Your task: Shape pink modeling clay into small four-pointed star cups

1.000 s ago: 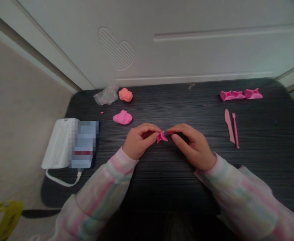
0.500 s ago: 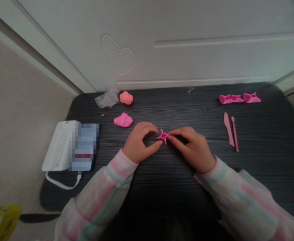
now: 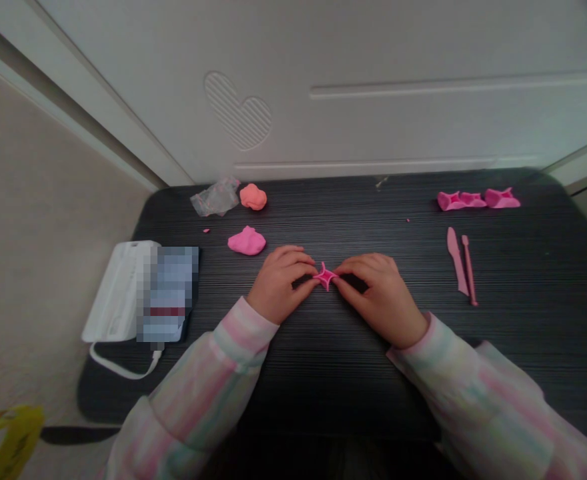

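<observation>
Between my hands is a small pink clay piece (image 3: 325, 276), shaped like a four-pointed star with thin raised walls and a hollow middle. My left hand (image 3: 284, 281) pinches its left point between thumb and fingers. On the opposite side, my right hand (image 3: 381, 293) pinches the right point the same way. A flattened lump of pink clay (image 3: 247, 241) lies just beyond my left hand. Right of my right hand rest a pink plastic knife (image 3: 456, 260) and a thin pink modelling stick (image 3: 468, 270), side by side.
Pink folded clay shapes (image 3: 478, 199) sit in a row at the dark table's (image 3: 343, 373) back right. At the back left are an orange clay lump (image 3: 253, 197) and a crumpled clear wrapper (image 3: 217, 197). A white power bank (image 3: 118, 293) and a phone (image 3: 169, 293) with a cable lie left.
My left thumb and fingers, apart before, have closed on the left point of the pink clay piece. My right hand keeps its pinch.
</observation>
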{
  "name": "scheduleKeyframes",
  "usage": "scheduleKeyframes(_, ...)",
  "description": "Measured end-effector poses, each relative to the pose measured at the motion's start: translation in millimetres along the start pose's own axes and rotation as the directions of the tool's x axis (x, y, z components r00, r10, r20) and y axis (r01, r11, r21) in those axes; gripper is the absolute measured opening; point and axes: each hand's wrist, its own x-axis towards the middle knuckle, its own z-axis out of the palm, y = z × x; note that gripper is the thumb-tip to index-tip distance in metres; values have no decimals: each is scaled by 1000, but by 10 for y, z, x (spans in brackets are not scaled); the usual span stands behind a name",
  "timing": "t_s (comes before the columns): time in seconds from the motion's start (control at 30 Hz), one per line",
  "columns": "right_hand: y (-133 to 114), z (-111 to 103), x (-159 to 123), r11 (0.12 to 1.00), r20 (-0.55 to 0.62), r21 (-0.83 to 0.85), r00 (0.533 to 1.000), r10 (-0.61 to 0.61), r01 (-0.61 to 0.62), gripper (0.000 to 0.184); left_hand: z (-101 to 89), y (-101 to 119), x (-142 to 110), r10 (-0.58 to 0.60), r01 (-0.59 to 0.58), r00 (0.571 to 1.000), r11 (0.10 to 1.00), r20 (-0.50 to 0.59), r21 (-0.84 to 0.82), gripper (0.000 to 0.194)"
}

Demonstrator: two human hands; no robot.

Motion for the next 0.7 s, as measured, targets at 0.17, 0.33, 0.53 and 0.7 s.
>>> scheduleKeyframes(0.17, -6, 14, 1, 999, 0, -42, 1000, 8, -8, 13, 0, -18, -1, 3, -3, 1000, 1000, 9, 16, 8)
scheduleKeyframes(0.33, -16, 19, 5, 999, 12, -35, 1000, -7, 7, 12, 7, -23, -2, 8, -8, 1000, 1000, 10, 16, 7)
scheduleKeyframes(0.53, -16, 19, 4, 999, 17, -40, 1000, -6, 7, 11, 3, -14, 0, 6, -6, 1000, 1000, 21, 28, 7)
scheduleKeyframes(0.7, -11, 25, 3, 998, 15, -53, 999, -31, 32, 11, 5, -17, -5, -6, 4, 999, 999, 37, 47, 8)
